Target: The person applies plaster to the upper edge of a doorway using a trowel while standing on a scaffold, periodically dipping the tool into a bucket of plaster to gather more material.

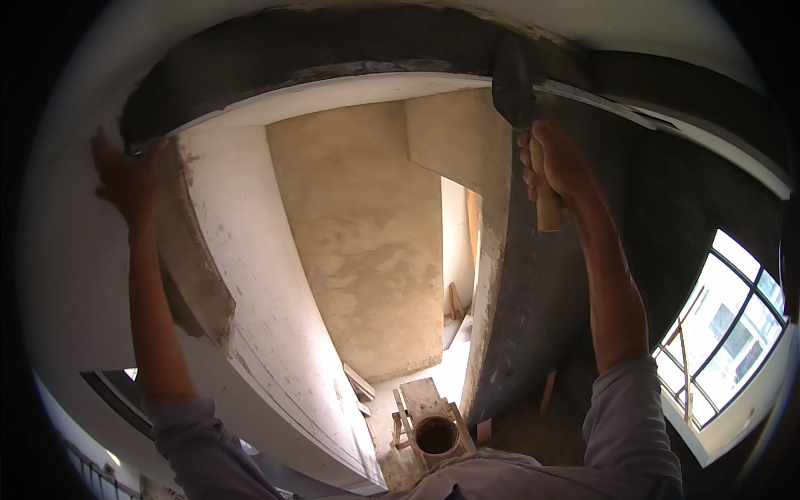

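My right hand point(562, 162) is wrapped round the wooden handle of a trowel point(512, 87). Its dark blade points up, against the wet-looking dark grey plaster on the beam point(333, 46) overhead. My left hand point(129, 183) is raised at the beam's far left end, fingers spread near the pale wall. Its thumb is close to the end of a long thin pale strip point(575, 93) that follows the beam's lower edge; whether it grips the strip I cannot tell. The blade covers part of that strip.
Below me a round bucket point(436, 435) with a dark inside stands on a wooden stand point(419, 393). A tan plastered wall point(358, 250) lies beyond the opening. A barred window point(725, 325) is at the right. Loose boards point(358, 382) lean by the white wall.
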Tool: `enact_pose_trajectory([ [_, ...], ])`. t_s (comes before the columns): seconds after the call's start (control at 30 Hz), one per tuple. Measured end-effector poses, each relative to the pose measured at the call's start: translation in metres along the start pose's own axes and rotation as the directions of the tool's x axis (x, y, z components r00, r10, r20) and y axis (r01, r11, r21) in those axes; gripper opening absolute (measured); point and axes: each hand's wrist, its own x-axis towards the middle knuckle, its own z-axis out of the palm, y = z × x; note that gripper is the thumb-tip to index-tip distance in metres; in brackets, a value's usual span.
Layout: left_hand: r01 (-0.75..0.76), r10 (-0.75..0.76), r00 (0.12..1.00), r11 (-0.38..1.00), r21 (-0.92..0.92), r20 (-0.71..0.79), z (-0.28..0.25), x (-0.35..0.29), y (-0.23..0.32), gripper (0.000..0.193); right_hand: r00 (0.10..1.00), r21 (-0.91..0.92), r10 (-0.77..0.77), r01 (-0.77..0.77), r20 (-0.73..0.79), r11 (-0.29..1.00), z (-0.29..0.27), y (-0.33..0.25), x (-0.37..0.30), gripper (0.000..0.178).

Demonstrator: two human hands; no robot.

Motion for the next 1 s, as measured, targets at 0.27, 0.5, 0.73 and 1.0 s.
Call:
enact_pose_trajectory([
  [0.27, 0.017, -0.017, 1.000, 1.000, 0.005, -0.008, -0.010, -0.005, 0.017, 0.107, 0.956, 0.191, 0.001, -0.060, 0.293, 0.980, 0.141, -0.058, -0.041, 0.033],
  [0.5, -0.008, 0.008, 0.999, 1.000, 0.001, -0.031, -0.003, -0.008, 0.011, 0.105, 0.845, -0.102, -0.119, 0.200, 0.521, 0.974, 0.190, -0.078, -0.051, 0.030],
  [0.73, 0.009, -0.008, 1.000, 0.999, 0.039, -0.020, -0.004, -0.005, 0.009, 0.106, 0.899, -0.736, -0.326, 0.429, 0.292, 0.523, 0.087, -0.071, -0.010, 0.027],
  [1.0, 0.071, -0.072, 0.997, 0.997, 0.032, 0.024, -0.002, -0.008, 0.026, 0.104, 0.628, -0.813, -0.705, 0.569, 0.331, 0.125, 0.032, -0.027, -0.014, 0.022],
])
